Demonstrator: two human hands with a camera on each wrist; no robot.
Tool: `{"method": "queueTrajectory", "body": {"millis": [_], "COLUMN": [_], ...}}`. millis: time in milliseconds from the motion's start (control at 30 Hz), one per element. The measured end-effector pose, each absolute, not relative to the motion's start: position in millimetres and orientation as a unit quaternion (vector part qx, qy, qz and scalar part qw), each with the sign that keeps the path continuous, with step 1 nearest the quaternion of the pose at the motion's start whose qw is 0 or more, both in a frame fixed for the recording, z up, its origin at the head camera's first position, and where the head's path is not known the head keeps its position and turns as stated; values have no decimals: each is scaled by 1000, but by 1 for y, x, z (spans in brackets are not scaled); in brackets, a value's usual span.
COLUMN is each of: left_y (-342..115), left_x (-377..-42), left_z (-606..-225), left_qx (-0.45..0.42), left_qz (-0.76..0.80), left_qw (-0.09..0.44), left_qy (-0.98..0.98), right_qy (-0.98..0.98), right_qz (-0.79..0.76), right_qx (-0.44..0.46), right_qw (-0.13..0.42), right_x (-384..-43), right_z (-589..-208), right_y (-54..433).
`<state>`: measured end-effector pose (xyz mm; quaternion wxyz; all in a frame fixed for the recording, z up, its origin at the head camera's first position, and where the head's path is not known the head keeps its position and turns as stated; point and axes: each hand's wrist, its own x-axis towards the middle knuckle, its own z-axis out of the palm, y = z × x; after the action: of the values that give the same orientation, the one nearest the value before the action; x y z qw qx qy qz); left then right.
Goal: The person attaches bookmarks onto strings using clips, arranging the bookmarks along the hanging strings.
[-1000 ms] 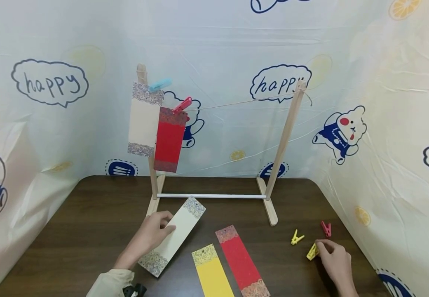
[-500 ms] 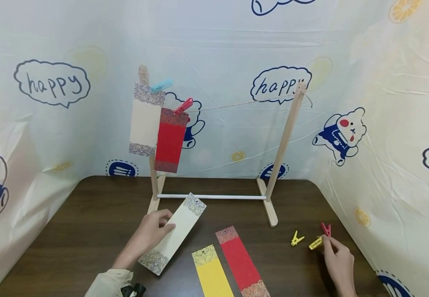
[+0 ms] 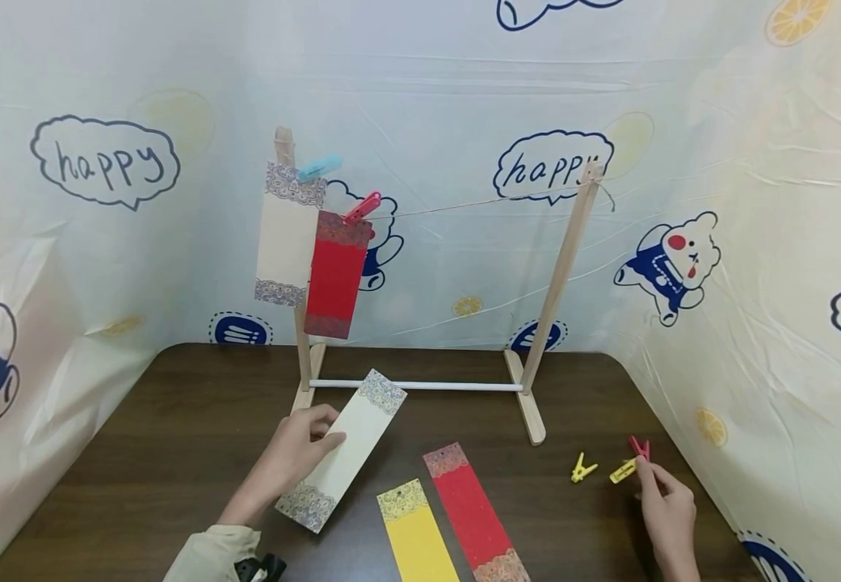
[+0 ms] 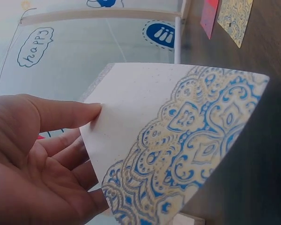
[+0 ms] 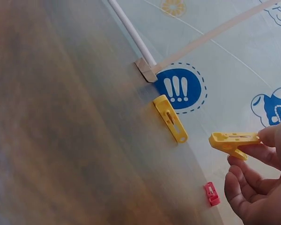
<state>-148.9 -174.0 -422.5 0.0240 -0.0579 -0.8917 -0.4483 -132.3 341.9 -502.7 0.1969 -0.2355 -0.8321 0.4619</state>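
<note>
My left hand (image 3: 302, 444) pinches a white bookmark (image 3: 351, 440) by its left edge, thumb on the face towards me. Blue-and-beige lace patterns mark both ends of this card, which slants with its upper end to the right. In the left wrist view the patterned lower end of the white bookmark (image 4: 178, 140) fills the middle. My right hand (image 3: 667, 509) pinches a yellow clothespin (image 3: 622, 471) between thumb and fingers, above the table's right side. The right wrist view has the held yellow clothespin (image 5: 234, 140) side on, its handles at the fingers.
A wooden frame (image 3: 557, 283) with a string stands at the back. From the string hang a white bookmark (image 3: 289, 242) under a blue clothespin and a red one (image 3: 338, 283) under a pink clothespin. Yellow (image 3: 420, 533) and red (image 3: 474, 509) bookmarks, plus yellow (image 3: 582, 467) and pink (image 3: 640, 447) clothespins, lie on the table.
My right hand has moved slightly right and up with the yellow clothespin, which has turned flatter. The white bookmark in my left hand has risen a little.
</note>
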Motion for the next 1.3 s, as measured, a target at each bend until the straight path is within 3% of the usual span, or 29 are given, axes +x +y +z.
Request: {"method": "queueTrajectory", "body": {"millis": [533,1300], "left_y": [-171,-166], "left_x": [-150,-148], "left_z": [-422,-419], "left_qx": [-73,-69], "left_qz": [-475,-474], "left_qw": [45,68], "left_qy": [-876,-875], "right_qy": [-724,-762], "right_qz": [620,571], "right_qx": [-221,-201], "right_qw": [207,232], "right_x": [-138,-135], "right_z": [-499,-494], "right_y": [336,329]}}
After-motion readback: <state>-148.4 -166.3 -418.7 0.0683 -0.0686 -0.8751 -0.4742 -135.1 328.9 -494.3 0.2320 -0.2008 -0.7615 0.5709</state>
